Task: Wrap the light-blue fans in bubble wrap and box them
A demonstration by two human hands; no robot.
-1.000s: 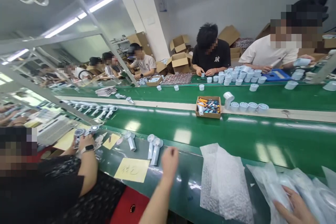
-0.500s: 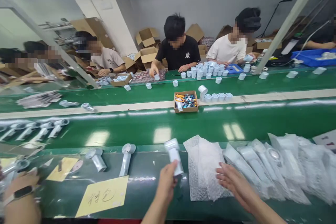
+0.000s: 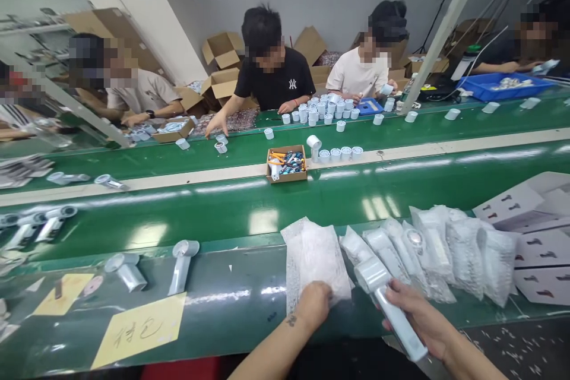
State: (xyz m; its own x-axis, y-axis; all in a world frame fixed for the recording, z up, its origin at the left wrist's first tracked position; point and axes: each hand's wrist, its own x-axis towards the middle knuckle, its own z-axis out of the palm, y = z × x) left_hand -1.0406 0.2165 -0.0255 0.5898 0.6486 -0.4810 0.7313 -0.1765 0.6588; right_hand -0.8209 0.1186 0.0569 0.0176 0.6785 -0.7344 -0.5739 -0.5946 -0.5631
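In my right hand (image 3: pixel 414 312) is a pale blue handheld device (image 3: pixel 396 314), shaped like a small hair dryer, with a round head and straight handle. Its head points up and left; my fingers wrap the handle. My left hand (image 3: pixel 315 307) pinches the lower edge of a white bubble-wrap bag (image 3: pixel 323 258), which lies flat on another such bag. The fingertips are partly hidden. Right of these bags lies a row of devices in bubble-wrap bags (image 3: pixel 439 243). Two unwrapped devices, one upright-looking (image 3: pixel 181 266) and one tilted (image 3: pixel 127 270), lie to the left.
A green conveyor belt (image 3: pixel 214 205) runs across beyond the bench. Near its far side sits a small carton of tools (image 3: pixel 287 177). White printed boxes (image 3: pixel 545 255) stand at right. A yellow handwritten sheet (image 3: pixel 140 329) lies at left. Several co-workers handle pale blue cups (image 3: pixel 320 108) opposite.
The device has passed from my left hand to my right hand and moved right, over the wrapped row's near end. My left hand has moved onto the bubble-wrap bag. The view has turned right.
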